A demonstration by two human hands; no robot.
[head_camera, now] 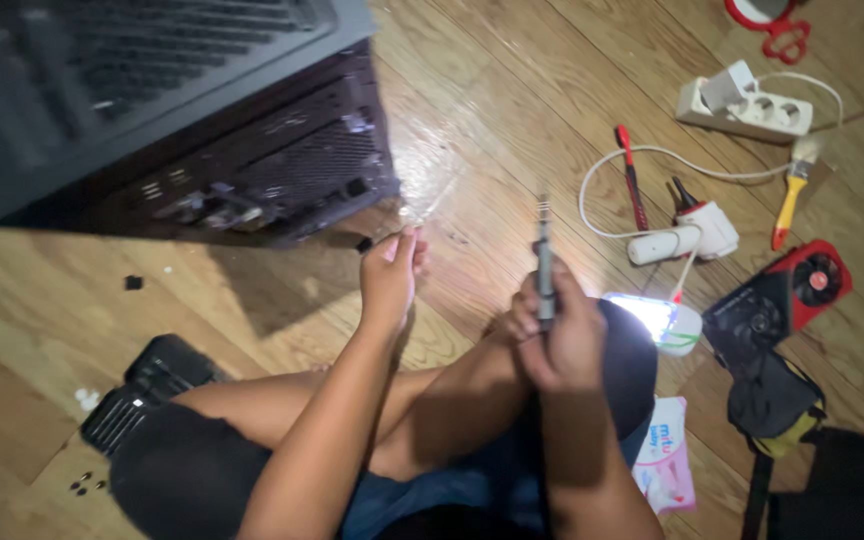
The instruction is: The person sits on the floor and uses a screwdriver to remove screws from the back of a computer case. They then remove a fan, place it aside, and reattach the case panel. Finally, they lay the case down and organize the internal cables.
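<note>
My right hand point(557, 335) grips a slim grey screwdriver point(544, 262) upright, its tip pointing away from me over the wooden floor. My left hand point(390, 272) is raised beside it with fingers pinched together near a small dark piece; what it pinches is too small to tell. A black computer case point(182, 110) lies on the floor just beyond my left hand. I sit cross-legged, knees below both hands.
A white power strip point(747, 105), a red-handled screwdriver point(632, 180), a yellow-handled tool point(787, 205), a white charger with cable point(697, 230), a lit lamp point(667, 322) and a red-and-black graphics card point(782, 295) lie at right. A black bit case point(147, 390) and loose screws point(87, 485) sit at left.
</note>
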